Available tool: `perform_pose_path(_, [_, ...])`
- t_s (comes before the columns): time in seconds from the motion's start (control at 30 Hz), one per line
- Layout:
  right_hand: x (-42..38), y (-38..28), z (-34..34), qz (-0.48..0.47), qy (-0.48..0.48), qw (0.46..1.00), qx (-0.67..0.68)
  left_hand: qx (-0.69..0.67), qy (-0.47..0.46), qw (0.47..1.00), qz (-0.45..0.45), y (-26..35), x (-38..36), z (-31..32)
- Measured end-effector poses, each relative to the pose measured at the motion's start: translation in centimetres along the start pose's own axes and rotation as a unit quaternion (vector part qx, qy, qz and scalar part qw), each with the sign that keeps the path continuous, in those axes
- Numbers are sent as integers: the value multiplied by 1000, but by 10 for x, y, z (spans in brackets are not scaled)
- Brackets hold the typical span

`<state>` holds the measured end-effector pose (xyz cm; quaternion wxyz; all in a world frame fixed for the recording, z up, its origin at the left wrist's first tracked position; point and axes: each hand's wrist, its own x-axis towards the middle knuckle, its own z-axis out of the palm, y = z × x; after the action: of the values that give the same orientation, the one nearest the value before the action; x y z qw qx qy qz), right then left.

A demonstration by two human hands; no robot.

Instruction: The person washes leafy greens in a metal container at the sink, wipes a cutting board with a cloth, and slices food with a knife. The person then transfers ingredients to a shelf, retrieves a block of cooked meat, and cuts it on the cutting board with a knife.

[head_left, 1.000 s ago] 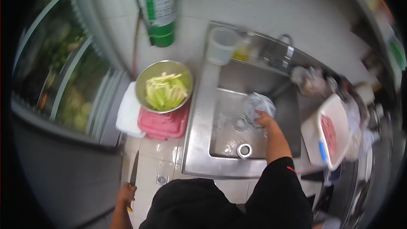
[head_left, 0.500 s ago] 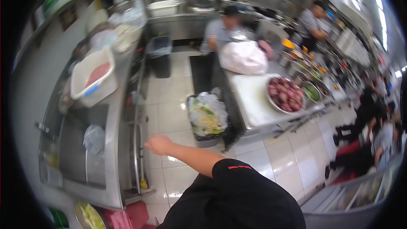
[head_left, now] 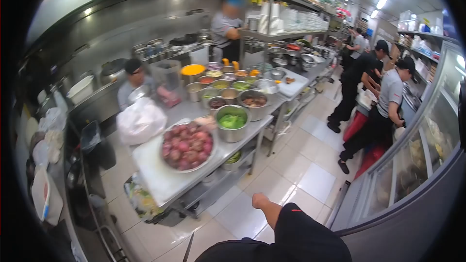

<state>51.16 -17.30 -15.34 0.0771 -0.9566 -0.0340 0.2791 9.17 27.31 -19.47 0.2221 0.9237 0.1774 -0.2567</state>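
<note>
Onions (head_left: 187,146) are sitting on the table (head_left: 223,151) at eight o'clock, the right hand (head_left: 260,201) forming a fist at five; the left hand's state cannot be told.

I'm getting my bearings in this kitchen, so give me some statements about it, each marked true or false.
1. The onions are in a bowl on the white board. True.
2. Your right hand is touching the onions. False: it is apart from them, above the floor.
3. The pot of greens is left of the onions. False: it is right of them.
4. A white bag is beside the bowl. True.
5. Your left hand is visible. False: only a blade shows at the bottom edge.
</note>
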Motion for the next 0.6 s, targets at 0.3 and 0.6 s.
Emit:
perform_pose_path(0.3, [4, 208, -165, 68, 190, 959, 198, -3, 31, 989, 146, 366, 132, -131])
perform_pose_path(0.6, [103, 241, -341, 48, 281, 943, 170, -159, 58, 963, 208, 538, 188, -186])
